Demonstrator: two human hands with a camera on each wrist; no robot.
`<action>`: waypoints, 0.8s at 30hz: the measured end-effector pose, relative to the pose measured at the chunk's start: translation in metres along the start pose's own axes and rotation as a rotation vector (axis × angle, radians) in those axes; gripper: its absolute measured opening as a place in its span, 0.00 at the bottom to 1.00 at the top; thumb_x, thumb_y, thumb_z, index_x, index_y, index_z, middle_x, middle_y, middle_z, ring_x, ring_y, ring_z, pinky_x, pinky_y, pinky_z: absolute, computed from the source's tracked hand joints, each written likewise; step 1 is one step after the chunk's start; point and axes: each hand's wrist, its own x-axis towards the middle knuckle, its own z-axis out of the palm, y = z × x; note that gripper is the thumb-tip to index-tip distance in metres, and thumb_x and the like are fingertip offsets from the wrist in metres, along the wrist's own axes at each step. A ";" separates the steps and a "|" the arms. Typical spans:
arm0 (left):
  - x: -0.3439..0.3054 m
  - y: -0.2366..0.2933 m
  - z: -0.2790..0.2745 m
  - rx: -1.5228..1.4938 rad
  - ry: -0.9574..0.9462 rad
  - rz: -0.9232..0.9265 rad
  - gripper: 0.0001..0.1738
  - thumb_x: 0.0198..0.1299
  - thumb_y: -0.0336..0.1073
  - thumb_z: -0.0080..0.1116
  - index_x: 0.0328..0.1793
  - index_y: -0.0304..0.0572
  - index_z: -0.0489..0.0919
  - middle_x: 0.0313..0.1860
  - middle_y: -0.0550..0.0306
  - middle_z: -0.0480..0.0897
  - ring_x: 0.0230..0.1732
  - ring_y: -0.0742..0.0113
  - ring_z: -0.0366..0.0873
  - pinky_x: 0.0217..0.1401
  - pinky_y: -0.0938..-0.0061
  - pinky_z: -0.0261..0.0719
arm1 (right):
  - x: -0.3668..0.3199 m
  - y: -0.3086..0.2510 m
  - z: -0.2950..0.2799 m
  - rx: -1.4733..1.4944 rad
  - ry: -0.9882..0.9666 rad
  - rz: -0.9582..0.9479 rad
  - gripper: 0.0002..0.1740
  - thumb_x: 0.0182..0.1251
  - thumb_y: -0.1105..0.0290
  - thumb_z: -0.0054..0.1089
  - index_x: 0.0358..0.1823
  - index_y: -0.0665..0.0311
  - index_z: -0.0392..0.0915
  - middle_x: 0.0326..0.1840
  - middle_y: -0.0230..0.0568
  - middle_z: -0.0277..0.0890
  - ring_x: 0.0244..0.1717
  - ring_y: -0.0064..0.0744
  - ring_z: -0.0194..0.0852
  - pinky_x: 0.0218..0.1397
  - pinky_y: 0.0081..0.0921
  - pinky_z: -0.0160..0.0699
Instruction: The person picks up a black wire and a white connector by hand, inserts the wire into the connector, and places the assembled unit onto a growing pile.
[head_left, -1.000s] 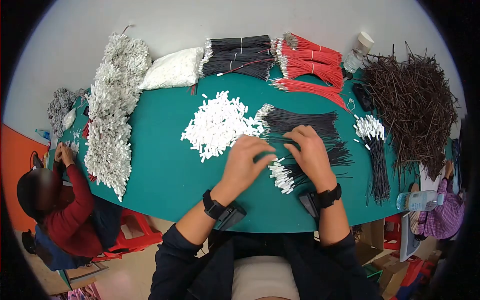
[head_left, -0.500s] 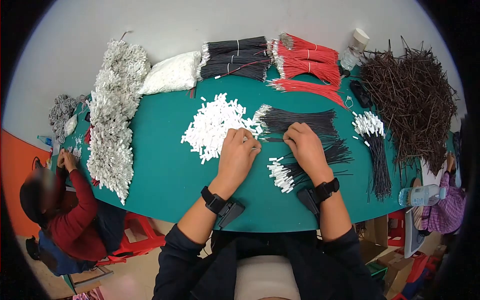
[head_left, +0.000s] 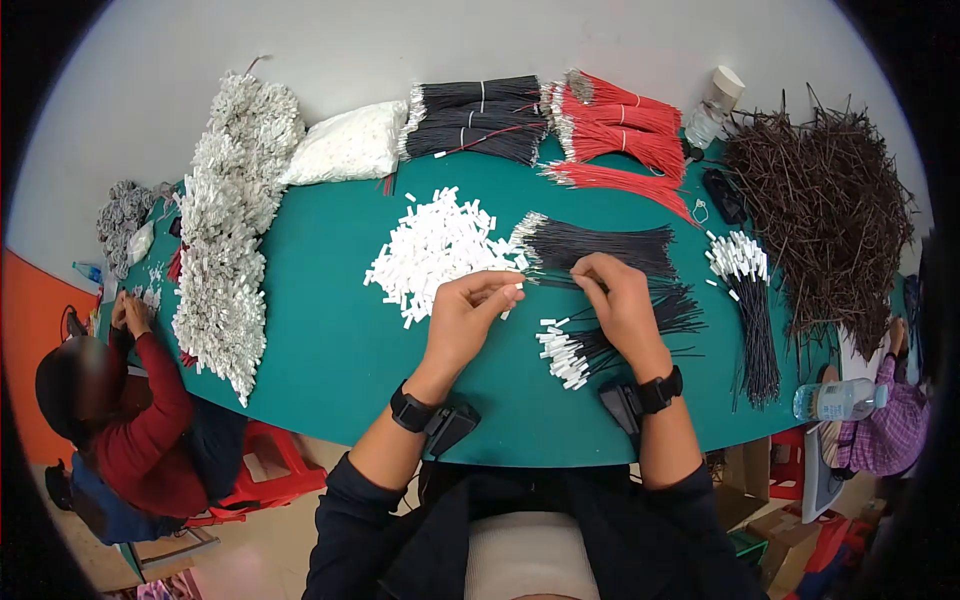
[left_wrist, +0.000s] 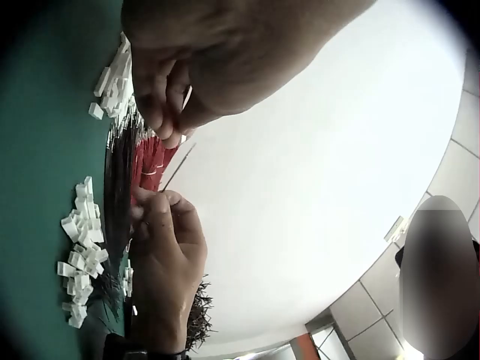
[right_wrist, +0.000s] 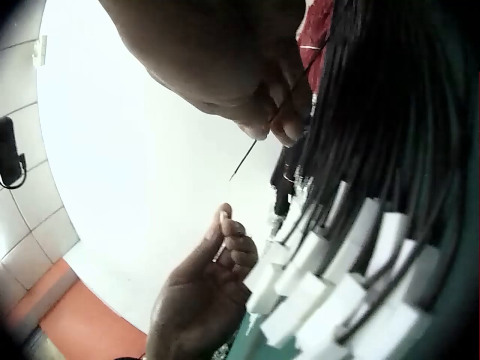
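My left hand (head_left: 465,318) pinches a small white plastic connector housing (head_left: 518,287) between thumb and forefinger, beside the pile of loose white housings (head_left: 430,250). Another bit of white shows under its fingers. Across from it, my right hand (head_left: 625,305) pinches a thin black wire (right_wrist: 244,159); the wire's bare end points toward the left hand, with a gap between wire and housing. Loose black wires (head_left: 600,245) lie just beyond the right hand. Black wires fitted with white housings (head_left: 563,355) lie between the forearms.
Behind are bundled black wires (head_left: 475,120), red wires (head_left: 620,130) and a white bag (head_left: 345,145). A tall heap of white connectors (head_left: 225,240) stands left. On the right are a housed-wire bundle (head_left: 745,290), a dark wire heap (head_left: 825,210) and a bottle (head_left: 840,401). People sit at both sides.
My left hand has drawn back from the wires to the front edge of the housing pile and turned, with a white housing now showing at its fingertips. The right hand stays nearly in place.
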 end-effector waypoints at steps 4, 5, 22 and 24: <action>-0.002 0.004 0.001 -0.105 -0.005 -0.049 0.14 0.74 0.29 0.62 0.61 0.30 0.87 0.45 0.53 0.91 0.45 0.74 0.86 0.52 0.79 0.82 | -0.003 -0.016 0.000 0.333 0.057 0.136 0.06 0.68 0.79 0.67 0.45 0.71 0.84 0.28 0.43 0.78 0.28 0.31 0.76 0.34 0.26 0.74; -0.003 0.006 0.002 -0.116 -0.008 -0.050 0.15 0.74 0.29 0.62 0.62 0.30 0.86 0.45 0.53 0.91 0.45 0.74 0.86 0.52 0.79 0.82 | -0.003 -0.019 -0.002 0.333 0.053 0.138 0.06 0.68 0.79 0.67 0.45 0.71 0.84 0.28 0.43 0.78 0.28 0.31 0.76 0.34 0.26 0.74; -0.005 0.007 0.004 -0.147 -0.082 -0.060 0.14 0.74 0.28 0.62 0.61 0.30 0.87 0.46 0.53 0.90 0.46 0.73 0.85 0.54 0.78 0.82 | -0.007 -0.035 -0.001 0.162 0.081 -0.047 0.08 0.58 0.80 0.75 0.40 0.66 0.91 0.24 0.38 0.77 0.23 0.29 0.72 0.29 0.27 0.68; -0.005 0.007 0.004 -0.146 -0.089 -0.053 0.14 0.74 0.28 0.62 0.61 0.31 0.87 0.46 0.53 0.90 0.46 0.73 0.85 0.54 0.78 0.82 | -0.007 -0.035 -0.001 0.161 0.079 -0.049 0.08 0.58 0.80 0.75 0.40 0.66 0.90 0.24 0.38 0.78 0.24 0.29 0.73 0.29 0.28 0.69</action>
